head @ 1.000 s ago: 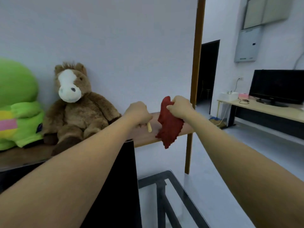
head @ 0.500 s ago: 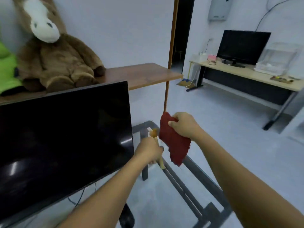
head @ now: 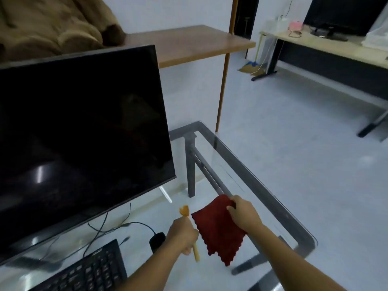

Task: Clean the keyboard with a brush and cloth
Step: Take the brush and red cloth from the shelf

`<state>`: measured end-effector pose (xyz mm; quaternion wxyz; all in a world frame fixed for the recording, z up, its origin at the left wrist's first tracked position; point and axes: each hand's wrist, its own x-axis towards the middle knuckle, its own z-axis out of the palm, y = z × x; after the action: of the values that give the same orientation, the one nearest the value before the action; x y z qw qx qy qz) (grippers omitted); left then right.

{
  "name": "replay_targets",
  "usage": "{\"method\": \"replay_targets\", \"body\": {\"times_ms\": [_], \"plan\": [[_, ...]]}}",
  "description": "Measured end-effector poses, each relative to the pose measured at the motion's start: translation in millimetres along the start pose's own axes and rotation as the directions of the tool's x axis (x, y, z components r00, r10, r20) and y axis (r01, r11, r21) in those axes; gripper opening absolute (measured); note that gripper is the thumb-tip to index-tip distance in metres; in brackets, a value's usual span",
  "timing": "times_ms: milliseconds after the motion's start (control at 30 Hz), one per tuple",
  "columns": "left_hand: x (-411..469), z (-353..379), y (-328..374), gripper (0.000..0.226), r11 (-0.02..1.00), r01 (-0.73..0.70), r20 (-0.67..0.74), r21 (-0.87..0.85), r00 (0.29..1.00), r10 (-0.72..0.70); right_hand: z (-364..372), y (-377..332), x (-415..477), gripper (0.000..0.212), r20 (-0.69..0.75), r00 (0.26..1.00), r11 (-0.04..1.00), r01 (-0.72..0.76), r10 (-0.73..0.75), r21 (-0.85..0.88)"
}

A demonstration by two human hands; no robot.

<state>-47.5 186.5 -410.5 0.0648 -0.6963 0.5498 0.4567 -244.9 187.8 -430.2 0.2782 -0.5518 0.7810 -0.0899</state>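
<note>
A black keyboard [head: 88, 271] lies at the lower left on the glass table [head: 262, 185], partly cut off by the frame's bottom edge. My left hand [head: 182, 234] is closed around a yellow brush [head: 190, 232]; its tip sticks up above the fist and its handle pokes out below. My right hand [head: 243, 214] pinches the top corner of a dark red cloth [head: 218, 229], which hangs down over the table. Both hands are to the right of the keyboard and apart from it.
A large dark monitor [head: 79, 131] stands on the table's left part, with cables and a black mouse [head: 157, 241] below it. Behind are a wooden shelf [head: 189, 43] with a brown plush toy [head: 52, 24], and a far desk [head: 327, 47] with another screen.
The view has tilted down from the shelf to the glass table, bringing the keyboard into sight. Both hands have lowered toward the table, still gripping the brush and the cloth.
</note>
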Motion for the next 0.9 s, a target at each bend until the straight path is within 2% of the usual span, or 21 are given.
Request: {"method": "replay_targets", "body": {"times_ms": [33, 100, 200, 333, 500, 567, 667, 800, 900], "plan": [[3.0, 4.1, 0.5, 0.017, 1.000, -0.004, 0.002, 0.010, 1.000, 0.004, 3.7, 4.2, 1.9, 0.038, -0.068, 0.997, 0.996, 0.029, -0.035, -0.083], [7.7, 10.9, 1.7, 0.017, 1.000, -0.012, -0.009, 0.020, 1.000, 0.012, 13.4, 9.2, 0.3, 0.050, -0.174, 0.964, 0.958, 0.158, -0.203, -0.240], [11.8, 17.3, 0.5, 0.016, 0.999, -0.015, -0.051, 0.032, 0.999, 0.017, 39.3, 13.4, -9.4, 0.056, -0.084, 0.909, 0.882, 0.368, -0.407, -0.294], [15.0, 22.7, -1.6, 0.013, 1.000, -0.007, -0.097, 0.015, 0.995, 0.009, 75.3, 21.8, -19.7, 0.056, -0.008, 0.920, 0.842, 0.355, -0.392, -0.407], [13.9, 18.7, -6.4, 0.010, 0.998, -0.014, -0.095, -0.059, 0.995, 0.009, 82.0, 12.1, -19.9, 0.052, -0.066, 0.920, 0.842, 0.322, -0.386, -0.432], [10.9, 11.8, -8.2, 0.014, 0.993, -0.013, -0.091, -0.113, 0.996, 0.003, 81.8, -0.4, -24.2, 0.042, -0.060, 0.889, 0.835, 0.400, -0.453, -0.377], [1.4, -9.5, -16.0, 0.026, 0.969, -0.028, -0.105, -0.246, 0.994, 0.002, 84.8, -27.5, -40.6, 0.061, -0.021, 0.769, 0.759, 0.625, -0.639, -0.180], [-19.8, -53.0, -48.5, 0.028, 0.894, -0.020, -0.079, -0.447, 0.997, -0.017, 84.9, -75.1, -62.3, 0.051, -0.191, 0.653, 0.666, 0.746, -0.733, -0.001], [-40.7, -82.4, -83.6, 0.023, 0.818, 0.002, -0.017, -0.575, 1.000, -0.014, 92.6, -107.6, -78.9, 0.044, -0.247, 0.577, 0.583, 0.810, -0.778, 0.055]]}}
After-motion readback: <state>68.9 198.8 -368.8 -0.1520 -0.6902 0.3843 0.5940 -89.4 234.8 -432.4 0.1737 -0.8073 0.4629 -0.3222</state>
